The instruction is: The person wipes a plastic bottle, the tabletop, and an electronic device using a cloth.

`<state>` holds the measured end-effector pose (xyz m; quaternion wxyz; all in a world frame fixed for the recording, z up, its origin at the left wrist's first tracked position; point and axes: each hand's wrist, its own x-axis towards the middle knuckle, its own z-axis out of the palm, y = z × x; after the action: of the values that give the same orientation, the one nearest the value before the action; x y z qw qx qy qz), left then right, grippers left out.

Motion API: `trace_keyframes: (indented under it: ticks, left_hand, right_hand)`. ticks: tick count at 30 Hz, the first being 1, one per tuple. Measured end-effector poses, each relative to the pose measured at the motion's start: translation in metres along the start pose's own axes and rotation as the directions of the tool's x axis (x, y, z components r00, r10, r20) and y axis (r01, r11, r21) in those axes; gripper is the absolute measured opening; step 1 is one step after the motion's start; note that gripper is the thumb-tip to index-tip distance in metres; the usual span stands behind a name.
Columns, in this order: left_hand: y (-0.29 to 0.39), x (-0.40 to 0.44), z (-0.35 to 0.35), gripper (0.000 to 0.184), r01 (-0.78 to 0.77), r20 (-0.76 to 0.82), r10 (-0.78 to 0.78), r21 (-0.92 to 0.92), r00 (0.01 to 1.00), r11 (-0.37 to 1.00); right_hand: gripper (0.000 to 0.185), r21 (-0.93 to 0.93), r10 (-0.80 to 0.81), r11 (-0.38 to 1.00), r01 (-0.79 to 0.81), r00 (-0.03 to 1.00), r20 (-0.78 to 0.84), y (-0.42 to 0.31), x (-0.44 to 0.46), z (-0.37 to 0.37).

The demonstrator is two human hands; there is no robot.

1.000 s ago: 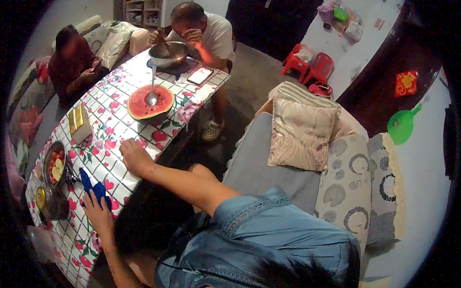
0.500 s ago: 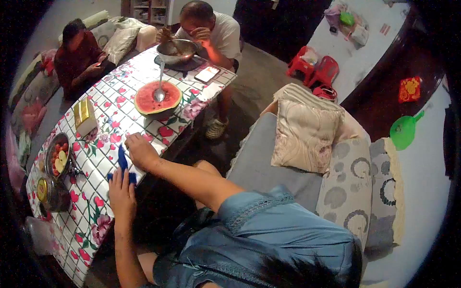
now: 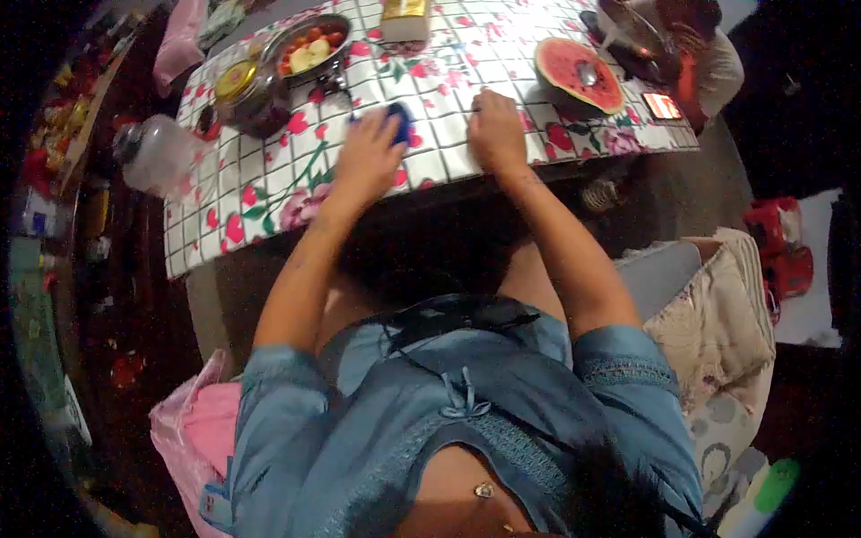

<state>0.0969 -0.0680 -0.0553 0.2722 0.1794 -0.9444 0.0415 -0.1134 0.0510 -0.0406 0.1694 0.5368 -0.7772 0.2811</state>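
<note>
1. A table is seen here, spread with a patterned tablecloth (image 3: 439, 139) of dark grid lines, pink hearts and flowers.
2. On the left side, a metal bowl (image 3: 348, 34) is filled with small red fruit and a pale cut piece; a jar with a yellow lid (image 3: 253, 100) is set near it, and a clear container (image 3: 160, 160) is placed by the table's left edge.
3. Farther over, a gold-and-white box (image 3: 405, 22) is seen; to the right, a cut watermelon (image 3: 574, 73) is topped by a spoon (image 3: 587, 73), with a lit phone (image 3: 662, 106) lying just beyond.
4. At the upper right, part of another person (image 3: 720, 70) is glimpsed. Around the room, a patterned cushion (image 3: 717, 314) is propped on the right, red stools (image 3: 787, 242) are placed behind it, and a pink bag (image 3: 188, 430) is seen at the lower left.
5. Now the grip: a blue cloth (image 3: 400, 125) is covered in part by the left hand (image 3: 368, 157), which is opened flat with the fingers spread. The cloth is located near the table's front edge, between the jar and the right hand (image 3: 498, 134).
6. The right hand's fingers are bent, their tips turned down to the tablecloth; whether anything is pinched beneath them cannot be told.
7. Both arms are stretched forward, palms down. The left forearm is angled inward toward the cloth, its hand slightly blurred; the right forearm is slanted inward too, and the hands are kept apart.
</note>
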Motion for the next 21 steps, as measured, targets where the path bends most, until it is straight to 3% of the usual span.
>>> trace_keyframes:
  ticks: [1,3,6,10,12,15,18,19,21]
  left_hand:
    - [0.004,0.032,0.043,0.044,0.031,-0.001,-0.031,-0.036,1.0,0.999]
    - [0.027,0.057,0.049,0.045,-0.026,0.08,0.034,-0.103,0.996,0.994]
    - [0.055,0.062,0.052,0.044,-0.124,0.041,0.139,-0.252,0.99,0.96]
    - [0.024,0.056,0.047,0.045,-0.247,0.052,0.275,-0.31,0.96,0.918]
    - [0.008,0.066,0.048,0.049,-0.128,0.194,0.137,-0.059,0.971,0.99]
    - [-0.013,0.107,0.071,0.052,0.087,0.184,-0.092,0.035,0.979,0.996]
    - [-0.017,0.147,0.111,0.056,0.158,0.127,-0.17,0.096,0.977,0.983]
    - [-0.013,0.159,0.115,0.056,0.192,0.207,-0.198,0.046,0.958,0.98]
    - [-0.004,0.156,0.123,0.048,0.127,0.104,-0.132,0.049,0.986,0.991]
  right_hand:
    - [0.022,0.016,-0.014,1.0,0.014,1.0,0.0,0.027,0.013,0.027]
    - [0.019,0.033,-0.077,0.996,0.08,0.994,-0.081,0.027,0.01,0.03]
    - [0.025,0.122,0.086,0.989,-0.088,0.996,0.019,0.027,0.011,0.026]
    - [0.024,0.104,0.044,0.993,-0.049,0.998,0.045,0.029,0.013,0.026]
    - [0.023,0.105,0.032,0.994,-0.035,0.999,0.03,0.028,0.012,0.027]
    - [0.019,0.104,0.007,0.995,-0.004,1.0,-0.025,0.029,0.013,0.03]
    - [0.018,0.117,-0.003,0.993,0.007,1.0,-0.028,0.03,0.013,0.028]
    - [0.019,0.109,0.021,0.994,-0.019,1.0,-0.017,0.029,0.013,0.027]
    - [0.019,0.115,0.03,0.993,-0.03,1.0,0.002,0.03,0.015,0.028]
